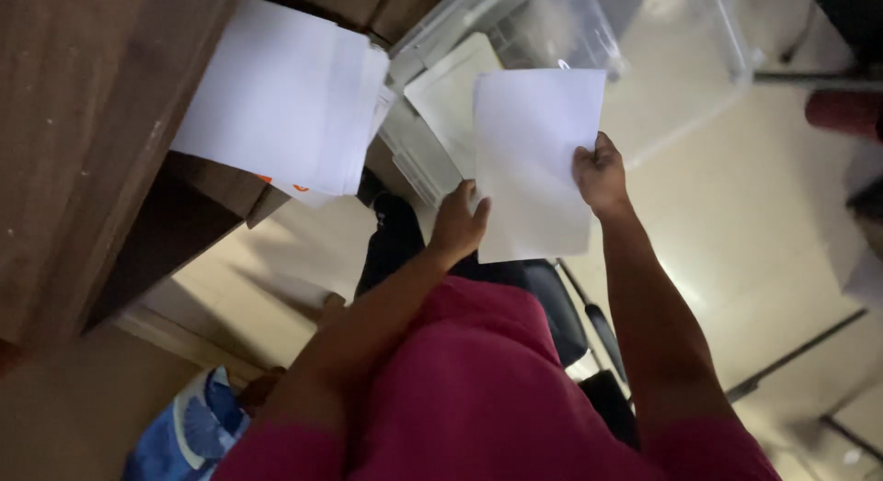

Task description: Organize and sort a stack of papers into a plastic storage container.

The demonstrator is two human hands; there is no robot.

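A blank white sheet of paper (533,159) is held up in front of me by both hands. My left hand (457,225) pinches its lower left edge. My right hand (600,175) grips its right edge, thumb on the face of the sheet. Behind the sheet, a second white sheet (451,99) lies at the rim of a clear plastic bin (681,67). A stack of white paper (285,95) rests on the edge of a dark wooden desk (83,122) to the left, overhanging it.
I sit in a dark chair (570,325) wearing a pink shirt. A blue and white bag (189,435) lies on the pale floor at lower left. Metal chair legs (791,352) stand at the right.
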